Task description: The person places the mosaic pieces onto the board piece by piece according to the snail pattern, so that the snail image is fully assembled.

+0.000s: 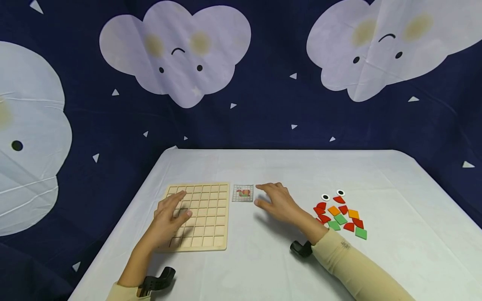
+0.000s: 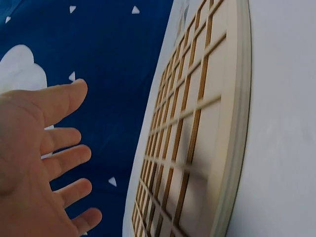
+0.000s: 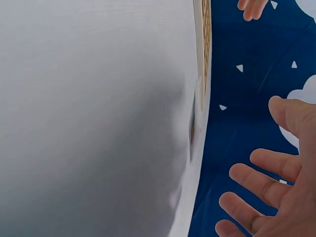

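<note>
My left hand (image 1: 167,219) hovers over the left side of a wooden grid board (image 1: 211,209), its fingers spread and holding nothing. The left wrist view shows the same hand beside the board's raised slats (image 2: 197,98), palm bare. My right hand (image 1: 278,202) is held above the white table just right of a small pattern card (image 1: 242,193); its fingers are apart and nothing lies between them. On the card is a gridded picture in red, green and orange. In the right wrist view the right fingers (image 3: 252,182) are loosely extended.
Right of my right forearm lie several flat pieces: red quarter-rounds (image 1: 349,227), green pieces (image 1: 340,219) and orange squares (image 1: 353,214). Two white discs with black centres (image 1: 340,192) lie behind them. A dark blue cloth with clouds (image 1: 263,121) hangs beyond the table (image 1: 286,163).
</note>
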Tool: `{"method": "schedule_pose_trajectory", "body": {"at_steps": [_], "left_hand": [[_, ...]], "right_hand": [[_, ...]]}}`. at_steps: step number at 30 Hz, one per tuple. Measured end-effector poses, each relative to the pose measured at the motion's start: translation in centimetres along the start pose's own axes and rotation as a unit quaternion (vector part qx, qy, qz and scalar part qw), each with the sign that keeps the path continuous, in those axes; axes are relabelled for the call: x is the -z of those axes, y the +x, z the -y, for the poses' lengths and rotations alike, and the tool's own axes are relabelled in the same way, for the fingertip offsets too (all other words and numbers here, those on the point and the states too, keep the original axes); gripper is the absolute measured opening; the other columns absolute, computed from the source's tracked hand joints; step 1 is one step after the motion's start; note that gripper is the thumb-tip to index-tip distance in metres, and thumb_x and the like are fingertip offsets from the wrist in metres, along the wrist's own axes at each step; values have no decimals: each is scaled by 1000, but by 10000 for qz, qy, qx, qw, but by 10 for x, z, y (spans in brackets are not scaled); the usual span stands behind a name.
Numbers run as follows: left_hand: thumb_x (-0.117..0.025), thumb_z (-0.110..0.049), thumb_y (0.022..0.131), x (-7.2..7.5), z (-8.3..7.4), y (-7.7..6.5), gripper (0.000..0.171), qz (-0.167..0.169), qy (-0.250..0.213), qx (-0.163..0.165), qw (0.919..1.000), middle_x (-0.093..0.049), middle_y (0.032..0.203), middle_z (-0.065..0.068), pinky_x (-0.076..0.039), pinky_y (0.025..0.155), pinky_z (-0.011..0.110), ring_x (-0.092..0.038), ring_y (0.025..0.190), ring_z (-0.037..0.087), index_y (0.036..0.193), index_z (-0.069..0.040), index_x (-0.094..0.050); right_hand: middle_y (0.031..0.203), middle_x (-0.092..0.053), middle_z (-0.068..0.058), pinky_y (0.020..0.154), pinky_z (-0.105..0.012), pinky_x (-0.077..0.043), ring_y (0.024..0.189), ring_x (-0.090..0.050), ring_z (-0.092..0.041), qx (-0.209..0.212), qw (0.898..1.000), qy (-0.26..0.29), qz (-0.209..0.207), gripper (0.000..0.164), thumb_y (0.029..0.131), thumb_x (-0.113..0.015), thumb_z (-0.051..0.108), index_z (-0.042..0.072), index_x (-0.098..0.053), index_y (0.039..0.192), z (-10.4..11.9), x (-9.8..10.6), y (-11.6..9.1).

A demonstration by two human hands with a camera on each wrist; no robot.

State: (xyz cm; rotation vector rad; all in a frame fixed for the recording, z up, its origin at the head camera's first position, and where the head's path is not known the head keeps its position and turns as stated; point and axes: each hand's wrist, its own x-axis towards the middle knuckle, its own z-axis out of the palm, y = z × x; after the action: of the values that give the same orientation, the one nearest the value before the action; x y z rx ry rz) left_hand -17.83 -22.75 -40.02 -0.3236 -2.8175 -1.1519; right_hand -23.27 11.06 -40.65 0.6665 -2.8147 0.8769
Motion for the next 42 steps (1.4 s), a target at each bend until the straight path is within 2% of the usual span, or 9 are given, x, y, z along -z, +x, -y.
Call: {"method": "schedule_pose_trajectory", "body": {"at_steps": [5,9,15,22,34,42], "left_hand": [[-57,-36,92,9,11,0,65,233,-238,188,9993,-23,153,17,-20,101,70,-11,141,40,147,-14,-32],[-58,-34,92,18,22,1,65,354,-362,152,9986,-23,153,17,-23,100,70,-12,140,41,147,-11,-32],[-60,-29,91,31,40,0,65,392,-441,210,9980,-23,152,17,-22,99,70,-12,138,40,146,-9,-32],[-63,-23,90,40,55,-3,64,321,-289,146,9990,-28,149,20,-24,96,68,-15,134,39,144,-6,-35],[-65,-22,87,50,79,-1,63,593,-98,336,9976,-29,150,23,-21,99,69,-18,132,42,142,-4,-39],[-66,-16,85,55,89,2,59,649,-4,110,9978,-35,146,24,-26,98,62,-24,127,38,137,1,-45]], "right_hand": [[128,-60,-9,96,-48,-35,113,-49,-29,-103,9998,117,87,47,88,-63,32,11,-56,130,-1,-5,9],[128,-60,-9,97,-48,-34,113,-50,-29,-197,9996,140,145,46,88,-64,32,11,-58,128,0,-9,16],[127,-61,-10,98,-49,-34,113,-50,-31,-279,9995,75,152,44,87,-65,33,12,-60,125,-1,-16,26],[129,-61,-8,99,-50,-34,114,-50,-32,-331,9991,-49,266,44,86,-66,34,14,-61,125,-2,-22,37],[131,-59,-8,99,-53,-34,118,-48,-35,-554,9971,-238,457,44,85,-67,31,15,-61,125,-3,-23,45],[128,-61,-6,94,-50,-36,113,-49,-33,-493,9977,-269,385,41,83,-69,27,15,-64,122,-6,-27,49]]}}
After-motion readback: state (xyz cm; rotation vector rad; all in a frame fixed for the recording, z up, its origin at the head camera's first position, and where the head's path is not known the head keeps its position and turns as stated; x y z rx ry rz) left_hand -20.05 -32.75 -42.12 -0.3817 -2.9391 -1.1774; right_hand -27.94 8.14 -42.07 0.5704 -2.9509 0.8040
